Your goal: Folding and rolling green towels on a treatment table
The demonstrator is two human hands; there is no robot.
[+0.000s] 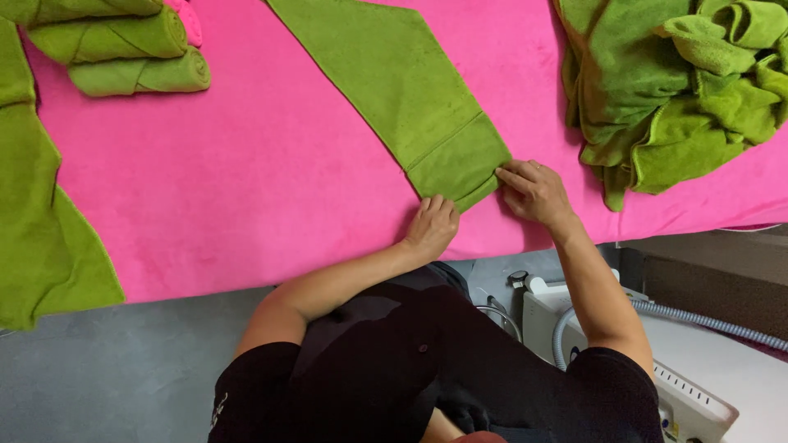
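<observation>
Head view: left hand (pixel 432 223) and right hand (pixel 533 190) each pinch the near folded end of a green towel (pixel 394 82) lying diagonally on the pink worktop (pixel 246 180).

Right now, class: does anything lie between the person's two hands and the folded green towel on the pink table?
Nothing visible does. The left hand and right hand both already rest on the near end of the green towel, fingers on its folded edge.

A long green fuzzy cloth towel (pixel 402 90) lies flat on the pink bed, folded narrow, slanting from 11 o'clock to 5 o'clock.
</observation>
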